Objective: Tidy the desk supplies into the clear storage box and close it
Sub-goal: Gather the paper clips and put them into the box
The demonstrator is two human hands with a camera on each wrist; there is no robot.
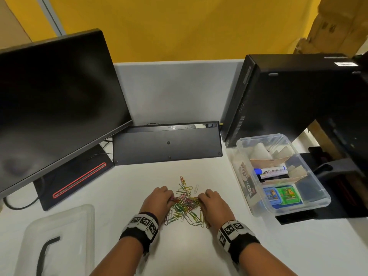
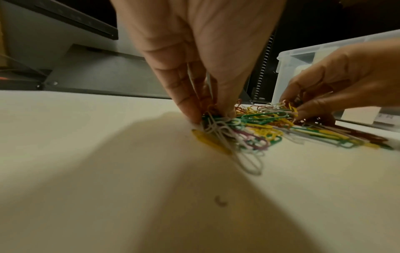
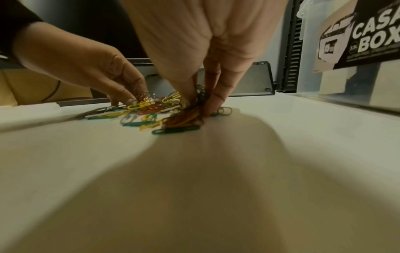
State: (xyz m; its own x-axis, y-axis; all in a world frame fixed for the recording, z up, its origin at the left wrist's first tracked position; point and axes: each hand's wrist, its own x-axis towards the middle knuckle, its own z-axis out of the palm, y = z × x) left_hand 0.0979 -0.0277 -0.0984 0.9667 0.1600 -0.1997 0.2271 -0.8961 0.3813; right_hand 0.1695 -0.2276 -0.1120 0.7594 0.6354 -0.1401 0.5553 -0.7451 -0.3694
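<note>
A heap of coloured paper clips (image 1: 185,204) lies on the white desk in front of me. My left hand (image 1: 159,200) pinches a bunch of clips (image 2: 216,123) at the heap's left side. My right hand (image 1: 211,200) pinches another bunch (image 3: 192,109) at its right side. The clear storage box (image 1: 245,148) stands open to the right, holding markers (image 1: 270,171), a cardboard insert and small blue and green cases (image 1: 282,196). Its clear lid (image 1: 59,226) with a black handle lies at the near left.
A dark monitor (image 1: 55,104) on its stand fills the left. An upturned black keyboard (image 1: 167,144) leans behind the clips. A black computer case (image 1: 294,96) stands behind the box. A few stray clips (image 1: 183,181) lie towards the keyboard.
</note>
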